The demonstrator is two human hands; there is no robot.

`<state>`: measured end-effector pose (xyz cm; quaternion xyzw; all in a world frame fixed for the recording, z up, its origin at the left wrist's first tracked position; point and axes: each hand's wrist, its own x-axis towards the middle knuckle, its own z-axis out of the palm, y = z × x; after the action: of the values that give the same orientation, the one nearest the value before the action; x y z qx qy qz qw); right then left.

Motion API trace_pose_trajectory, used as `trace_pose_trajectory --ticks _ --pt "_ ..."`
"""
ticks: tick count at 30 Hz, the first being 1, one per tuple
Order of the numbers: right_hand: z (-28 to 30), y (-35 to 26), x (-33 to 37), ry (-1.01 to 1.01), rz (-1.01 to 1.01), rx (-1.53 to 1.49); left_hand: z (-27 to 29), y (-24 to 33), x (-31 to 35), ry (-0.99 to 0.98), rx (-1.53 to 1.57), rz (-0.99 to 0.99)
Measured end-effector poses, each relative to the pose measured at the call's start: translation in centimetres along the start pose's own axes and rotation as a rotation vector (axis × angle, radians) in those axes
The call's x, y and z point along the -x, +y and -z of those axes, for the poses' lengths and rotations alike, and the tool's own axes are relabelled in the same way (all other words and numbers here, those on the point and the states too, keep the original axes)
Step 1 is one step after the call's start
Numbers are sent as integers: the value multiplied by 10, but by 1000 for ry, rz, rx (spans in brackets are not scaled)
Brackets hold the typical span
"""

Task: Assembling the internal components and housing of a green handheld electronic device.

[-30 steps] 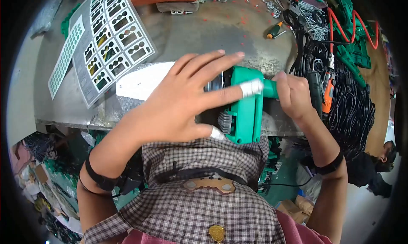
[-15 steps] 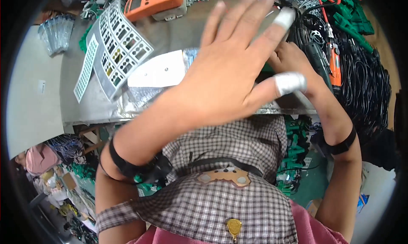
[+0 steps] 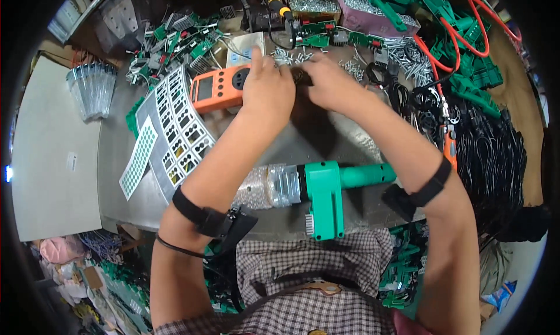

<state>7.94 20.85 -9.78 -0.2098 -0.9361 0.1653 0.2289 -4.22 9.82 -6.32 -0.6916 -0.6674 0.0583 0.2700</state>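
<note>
Both hands are at the far middle of the metal bench, close together. My left hand (image 3: 268,87) is beside the round dial of an orange multimeter (image 3: 218,89), its fingers curled. My right hand (image 3: 335,84) faces it with fingers bent inward, next to a scatter of small screws (image 3: 291,56). A small dark thing (image 3: 302,77) shows between the hands, too hidden to name; the fingers appear closed on it. Nearer me, a green plastic tool housing (image 3: 324,200) with a handle lies across the bench's front, joined to a clear plastic-wrapped barrel (image 3: 262,186).
Sticker sheets (image 3: 178,125) lie left of the barrel. Green circuit boards (image 3: 175,43) are piled at the back left, boxes of screws (image 3: 315,5) behind. At right are an orange electric screwdriver (image 3: 449,145), black cables (image 3: 490,154), green housings (image 3: 475,72) and a red coiled hose (image 3: 473,29).
Both hands have moved to the far middle; the right has left the cables. My left hand no longer spreads over the bench, and the green housing is exposed. The view has shifted toward the bench's back.
</note>
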Motion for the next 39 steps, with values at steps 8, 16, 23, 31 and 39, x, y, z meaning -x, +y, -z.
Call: trace_pose_trajectory --ticks 8,16,23,31,39 --pt "16 -5 36 -104 38 -48 -15 6 35 130 241 -78" --pt "73 -59 88 -320 -530 -732 -13 0 47 186 340 -44" --pt "88 -80 109 -278 -5 -34 0 -8 65 231 435 -18" --pt "39 -56 55 -451 -211 -205 3 -9 84 242 1049 211" --pt "31 -55 38 -366 -114 -204 5 -16 98 -59 952 161"
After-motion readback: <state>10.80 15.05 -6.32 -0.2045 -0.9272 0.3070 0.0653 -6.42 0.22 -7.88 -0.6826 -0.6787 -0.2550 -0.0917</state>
